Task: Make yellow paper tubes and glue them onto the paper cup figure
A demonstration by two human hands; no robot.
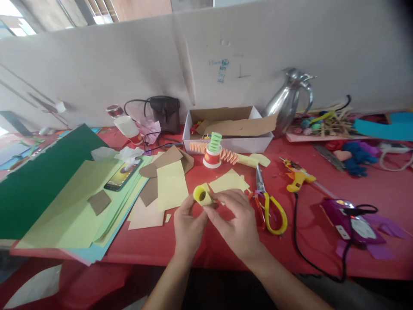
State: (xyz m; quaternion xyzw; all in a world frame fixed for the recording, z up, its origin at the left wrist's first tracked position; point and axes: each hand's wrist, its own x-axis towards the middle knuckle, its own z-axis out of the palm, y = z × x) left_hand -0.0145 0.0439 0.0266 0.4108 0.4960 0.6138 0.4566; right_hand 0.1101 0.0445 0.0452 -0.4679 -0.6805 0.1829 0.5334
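Note:
A small yellow paper tube (pixel 202 196) is held between both hands above the red table, its round opening facing me. My left hand (pixel 189 226) pinches its left side, and my right hand (pixel 234 219) grips its right side with thumb and fingers. Beyond the hands stands a red and white paper cup (pixel 212 157) with a green folded paper strip (pixel 215 141) on top and orange folded strips (pixel 229 156) at its sides. A yellow paper piece (pixel 253 160) extends from the right strip. Yellow paper sheets (pixel 172 185) lie just behind the hands.
Yellow-handled scissors (pixel 274 213) and a yellow glue gun (pixel 300 177) with a black cable lie right. A phone (pixel 122 174) rests on coloured paper (pixel 64 206) at left. Behind are a white box (pixel 229 145), a metal jug (pixel 285 101) and a dark bag (pixel 165 114). A purple device (pixel 351 221) is far right.

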